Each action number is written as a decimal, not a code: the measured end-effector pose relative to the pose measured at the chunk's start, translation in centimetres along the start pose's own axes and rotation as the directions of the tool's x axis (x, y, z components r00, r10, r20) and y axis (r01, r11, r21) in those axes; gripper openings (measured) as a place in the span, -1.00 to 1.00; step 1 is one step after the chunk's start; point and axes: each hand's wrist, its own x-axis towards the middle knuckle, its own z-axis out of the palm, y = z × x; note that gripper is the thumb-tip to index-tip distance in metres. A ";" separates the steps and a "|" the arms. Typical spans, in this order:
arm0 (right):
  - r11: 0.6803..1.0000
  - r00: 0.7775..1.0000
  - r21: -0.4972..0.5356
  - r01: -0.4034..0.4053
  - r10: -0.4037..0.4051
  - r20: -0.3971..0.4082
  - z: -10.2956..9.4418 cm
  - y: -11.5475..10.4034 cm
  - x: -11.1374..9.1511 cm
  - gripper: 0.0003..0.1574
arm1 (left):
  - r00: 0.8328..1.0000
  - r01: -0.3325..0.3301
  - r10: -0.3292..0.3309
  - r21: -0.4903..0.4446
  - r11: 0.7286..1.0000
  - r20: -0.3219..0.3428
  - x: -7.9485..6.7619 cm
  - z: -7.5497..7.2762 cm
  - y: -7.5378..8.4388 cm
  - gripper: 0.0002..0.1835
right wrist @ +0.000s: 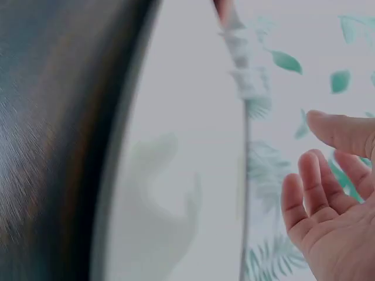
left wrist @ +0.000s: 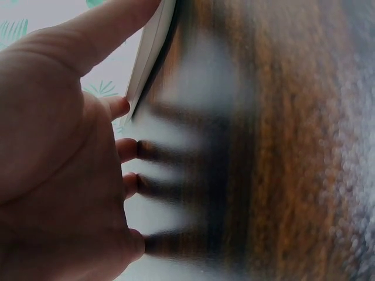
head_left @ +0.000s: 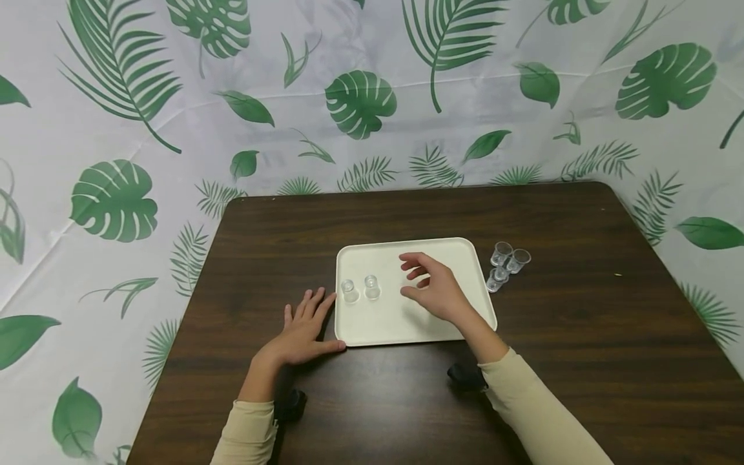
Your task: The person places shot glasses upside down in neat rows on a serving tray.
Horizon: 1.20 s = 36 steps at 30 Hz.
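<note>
Tray steadiness comes first: brace its left edge with the spread left hand; guide the right hand, empty with fingers loosely curved, clear of two transparent cups near that edge

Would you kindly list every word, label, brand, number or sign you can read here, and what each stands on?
No text can be read in any view.
The tray and table show no lettering; the backdrop carries only leaf prints.
Any marks on the clear cups, on or beside the tray, would be too small to read.
</note>
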 end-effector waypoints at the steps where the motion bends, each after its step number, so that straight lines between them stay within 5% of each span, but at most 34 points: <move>1: 1.000 1.000 0.000 0.007 -0.007 -0.015 -0.6 0.0 -0.2 -0.29 | 1.000 0.000 0.000 -0.002 1.000 0.003 0.0 0.0 0.0 0.09; 5: 0.999 0.993 0.015 0.033 -0.032 -0.116 -3.4 0.0 -1.1 -0.40 | 1.000 -0.001 0.001 0.003 1.000 0.006 0.1 0.0 0.1 0.09; 8: 0.996 0.959 0.065 0.061 -0.040 -0.282 -5.6 0.0 -1.8 -0.54 | 1.000 -0.006 0.006 0.010 1.000 0.001 0.1 0.0 0.0 0.09; 10: 0.992 0.904 0.098 0.077 -0.029 -0.426 -7.1 0.3 -2.2 -0.63 | 1.000 -0.005 0.005 0.018 1.000 0.000 0.2 0.0 0.0 0.09; 13: 0.989 0.787 0.132 0.063 0.032 -0.616 -9.3 1.4 -2.5 -0.73 | 1.000 -0.007 0.007 0.016 1.000 -0.001 0.2 0.0 0.0 0.09; 16: 0.988 0.689 0.148 0.030 0.087 -0.720 -11.3 3.3 -2.7 -0.75 | 1.000 -0.008 0.008 0.007 1.000 -0.002 0.1 0.1 0.0 0.08; 18: 0.989 0.650 0.147 -0.023 0.126 -0.749 -12.4 4.6 -2.9 -0.74 | 1.000 -0.009 0.009 0.003 1.000 -0.002 0.1 0.1 0.0 0.08; 21: 0.982 0.628 0.141 -0.123 0.187 -0.755 -13.6 6.5 -3.5 -0.70 | 1.000 -0.019 0.018 -0.001 1.000 -0.007 0.1 0.1 -0.2 0.09; 24: 0.963 0.669 0.118 -0.244 0.255 -0.698 -14.2 8.1 -4.0 -0.59 | 1.000 -0.026 0.026 0.007 1.000 -0.011 0.1 0.2 -0.4 0.10; 28: 0.948 0.788 0.015 -0.317 0.272 -0.552 -14.6 9.8 -4.4 -0.44 | 1.000 -0.019 0.019 0.012 1.000 -0.007 0.1 0.2 -0.4 0.10; 31: 0.952 0.856 -0.058 -0.301 0.243 -0.456 -14.6 10.7 -4.5 -0.40 | 1.000 -0.010 0.010 0.008 1.000 -0.002 0.0 0.1 -0.3 0.09; 36: 0.947 0.902 -0.132 -0.294 0.228 -0.367 -14.6 11.6 -4.7 -0.39 | 1.000 -0.005 0.005 0.006 1.000 0.002 0.1 0.1 -0.2 0.08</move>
